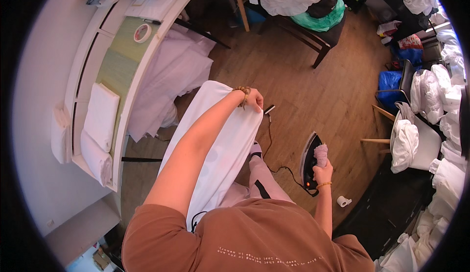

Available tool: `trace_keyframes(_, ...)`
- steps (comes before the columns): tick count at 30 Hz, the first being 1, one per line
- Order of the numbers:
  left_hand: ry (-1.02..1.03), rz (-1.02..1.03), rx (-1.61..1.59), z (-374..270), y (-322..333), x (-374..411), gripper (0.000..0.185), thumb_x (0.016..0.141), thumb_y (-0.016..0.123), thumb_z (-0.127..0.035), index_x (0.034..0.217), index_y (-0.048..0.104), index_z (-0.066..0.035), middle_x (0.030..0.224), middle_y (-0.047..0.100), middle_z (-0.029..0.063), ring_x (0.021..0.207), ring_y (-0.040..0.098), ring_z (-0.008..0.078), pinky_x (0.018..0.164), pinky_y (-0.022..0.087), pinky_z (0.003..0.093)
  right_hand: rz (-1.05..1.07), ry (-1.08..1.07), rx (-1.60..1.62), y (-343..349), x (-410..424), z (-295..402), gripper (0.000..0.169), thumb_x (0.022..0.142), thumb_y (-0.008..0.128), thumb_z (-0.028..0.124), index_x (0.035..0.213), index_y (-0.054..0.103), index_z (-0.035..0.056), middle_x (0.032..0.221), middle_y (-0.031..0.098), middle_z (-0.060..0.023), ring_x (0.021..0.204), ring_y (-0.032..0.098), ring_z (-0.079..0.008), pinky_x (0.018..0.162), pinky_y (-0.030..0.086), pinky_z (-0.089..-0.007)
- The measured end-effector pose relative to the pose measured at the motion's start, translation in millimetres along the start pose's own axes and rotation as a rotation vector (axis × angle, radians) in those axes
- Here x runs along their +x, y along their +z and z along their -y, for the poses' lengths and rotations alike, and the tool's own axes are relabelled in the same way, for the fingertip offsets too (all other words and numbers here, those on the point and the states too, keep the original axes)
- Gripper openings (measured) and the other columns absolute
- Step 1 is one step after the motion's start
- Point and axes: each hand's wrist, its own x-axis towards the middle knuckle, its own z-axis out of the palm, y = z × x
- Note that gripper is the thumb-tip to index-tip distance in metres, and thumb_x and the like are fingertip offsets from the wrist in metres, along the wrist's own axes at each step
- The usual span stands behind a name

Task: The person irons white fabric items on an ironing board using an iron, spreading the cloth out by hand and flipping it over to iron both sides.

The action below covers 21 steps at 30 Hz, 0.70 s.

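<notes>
My left hand (pixel 254 100), with a beaded bracelet on its wrist, pinches the right far edge of a white cloth (pixel 220 140). The cloth is draped over a long narrow surface with a rounded far end, probably an ironing board, which it hides. Out to the right, my right hand (pixel 324 172) grips the wrapped handle (pixel 320 155) of a clothes iron (pixel 307 158). The iron is held off to the side, apart from the cloth, and a small orange light glows on it. A dark power cord (pixel 288 169) trails from its rear.
At left, a white desk (pixel 136 85) holds folded white cloths (pixel 101 116) and a tape roll (pixel 142 33). White sheeting (pixel 169 66) hangs beneath. A dark wooden chair (pixel 318 48) stands ahead. A white chair (pixel 426 151) and bagged bundles (pixel 426 92) line the right. A paper roll (pixel 343 201) lies on the floor.
</notes>
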Motion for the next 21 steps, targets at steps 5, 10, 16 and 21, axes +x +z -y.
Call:
trace_keyframes(5, -0.176, -0.069, 0.363, -28.2, -11.3, -15.3, 0.036, 0.059, 0.075, -0.033, 0.077, 0.059, -0.007, 0.069, 0.060, 0.0058, 0.067, 0.057, 0.0177, 0.059, 0.045, 0.0312, -0.014, 0.002, -0.055, 1.9, 5.3, 5.1, 0.039, 0.058, 0.051, 0.001, 0.096, 0.057, -0.0022, 0.062, 0.053, -0.0047, 0.044, 0.048, -0.0124, 0.041, 0.039, -0.0268)
trace_keyframes(10, -0.199, 0.076, 0.343, -9.6, -26.4, -9.5, 0.032, 0.061, 0.074, -0.033, 0.077, 0.062, -0.007, 0.069, 0.061, 0.0048, 0.066, 0.056, 0.0157, 0.058, 0.045, 0.0302, -0.003, -0.075, -0.052, 0.0, 12.6, -7.0, 0.036, 0.059, 0.049, -0.001, 0.094, 0.057, -0.0004, 0.054, 0.049, -0.0028, 0.037, 0.044, -0.0117, 0.033, 0.035, -0.0243)
trace_keyframes(16, -0.120, 0.114, 0.119, 13.0, -42.4, -6.8, 0.026, 0.071, 0.066, -0.031, 0.083, 0.065, -0.007, 0.080, 0.063, 0.0043, 0.073, 0.058, 0.0162, 0.062, 0.045, 0.0295, 0.020, 0.043, -0.032, -1.0, -0.3, 8.5, 0.038, 0.059, 0.050, 0.000, 0.096, 0.057, -0.0013, 0.060, 0.052, -0.0043, 0.041, 0.046, -0.0110, 0.038, 0.037, -0.0249)
trace_keyframes(21, -0.069, -0.144, 0.626, -7.7, -14.2, -11.8, 0.025, 0.080, 0.052, -0.028, 0.091, 0.062, -0.009, 0.094, 0.061, 0.0108, 0.087, 0.058, 0.0228, 0.068, 0.044, 0.0379, -0.016, 0.004, -0.009, -9.3, 1.4, -16.9, 0.038, 0.059, 0.050, 0.000, 0.096, 0.056, -0.0018, 0.058, 0.050, -0.0037, 0.039, 0.045, -0.0115, 0.035, 0.038, -0.0249)
